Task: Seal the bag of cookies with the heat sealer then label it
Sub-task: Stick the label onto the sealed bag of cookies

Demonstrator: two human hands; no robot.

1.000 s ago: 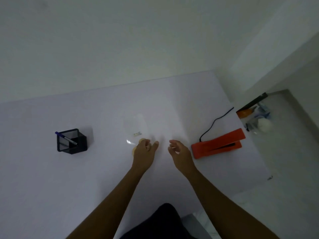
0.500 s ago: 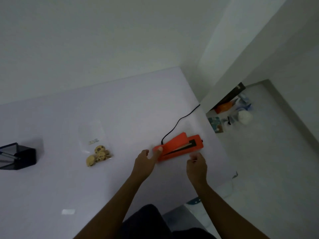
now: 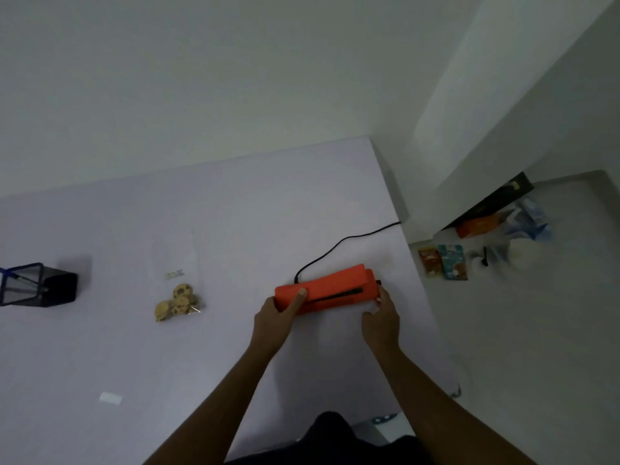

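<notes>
While both hands hold the orange heat sealer at the right side of the white table, the clear bag of cookies lies flat well to its left, untouched. The cookies are bunched at the near end of the bag, with a small printed patch on the plastic above them; I cannot tell whether the far end of the bag is closed. At the far left edge a black mesh pen holder stands with a blue pen in it. A small white label lies on the table near the person.

The left hand grips the sealer's left end, thumb laid on top and the other fingers wrapped out of sight. The right hand holds the right end with curled fingers, fingertips touching its edge. A black cord runs from the sealer off the table's far right edge.

Compared with half a second ago, the sealer's lid has come down from its raised position and lies nearly closed, and both hands have closed in on its ends. The view has shifted left, showing more of the pen holder.
</notes>
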